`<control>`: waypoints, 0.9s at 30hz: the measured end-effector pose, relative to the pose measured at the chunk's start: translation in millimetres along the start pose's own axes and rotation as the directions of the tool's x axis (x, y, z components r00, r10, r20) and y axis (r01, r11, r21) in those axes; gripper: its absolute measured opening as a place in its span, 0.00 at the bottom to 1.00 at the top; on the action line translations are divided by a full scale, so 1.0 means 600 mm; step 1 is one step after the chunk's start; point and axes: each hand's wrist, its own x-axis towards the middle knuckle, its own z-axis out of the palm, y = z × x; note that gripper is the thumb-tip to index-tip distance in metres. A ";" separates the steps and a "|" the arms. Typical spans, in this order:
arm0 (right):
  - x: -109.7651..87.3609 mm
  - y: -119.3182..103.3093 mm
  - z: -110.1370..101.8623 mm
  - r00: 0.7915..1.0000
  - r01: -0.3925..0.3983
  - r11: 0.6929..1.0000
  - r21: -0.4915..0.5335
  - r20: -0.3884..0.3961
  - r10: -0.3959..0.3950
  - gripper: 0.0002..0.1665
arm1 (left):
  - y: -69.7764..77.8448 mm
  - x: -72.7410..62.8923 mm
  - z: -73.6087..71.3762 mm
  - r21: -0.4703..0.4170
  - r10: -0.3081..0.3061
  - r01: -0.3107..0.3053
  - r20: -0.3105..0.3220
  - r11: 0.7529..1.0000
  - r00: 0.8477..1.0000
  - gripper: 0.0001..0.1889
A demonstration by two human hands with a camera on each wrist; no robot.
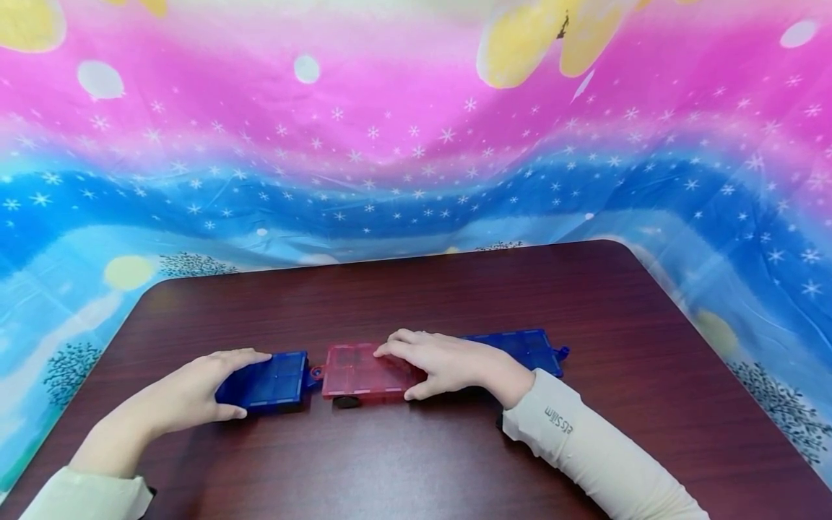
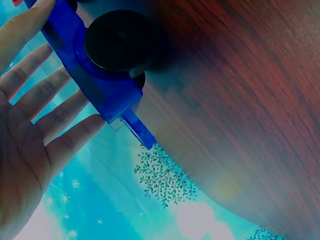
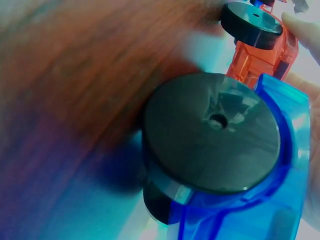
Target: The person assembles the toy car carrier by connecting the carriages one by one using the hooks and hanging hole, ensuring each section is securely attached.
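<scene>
Three translucent plastic toy wagons on black wheels stand in a row on the table. My left hand holds the left blue wagon at its left end, thumb on the near side and fingers on the far side. A small red ring and blue hook lie between it and the red wagon in the middle. Over the red wagon's right part, my right hand grips it between thumb and fingers. Behind that hand, the right blue wagon is partly hidden. A black wheel fills the right wrist view.
The wagons stand on a dark reddish-brown wooden table with rounded far corners. A pink and blue patterned cloth hangs behind and around it. A blue hook sticks out from the right wagon's end.
</scene>
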 end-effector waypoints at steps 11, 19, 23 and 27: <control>0.003 -0.001 -0.001 1.000 0.001 1.000 -0.016 0.009 -0.001 0.40 | -0.003 -0.002 0.005 -0.007 -0.004 0.004 -0.005 1.000 1.000 0.40; 0.003 0.002 0.000 1.000 0.003 1.000 -0.015 0.000 -0.003 0.40 | -0.004 -0.006 0.006 -0.005 0.004 -0.004 -0.019 1.000 1.000 0.40; 0.001 0.007 -0.001 1.000 0.010 1.000 -0.008 -0.009 -0.010 0.40 | -0.002 -0.005 0.008 0.004 -0.003 0.003 -0.014 1.000 1.000 0.40; -0.008 0.015 -0.005 0.999 0.029 1.000 -0.012 -0.037 -0.030 0.41 | 0.004 -0.006 0.005 0.020 -0.015 0.015 -0.019 1.000 1.000 0.40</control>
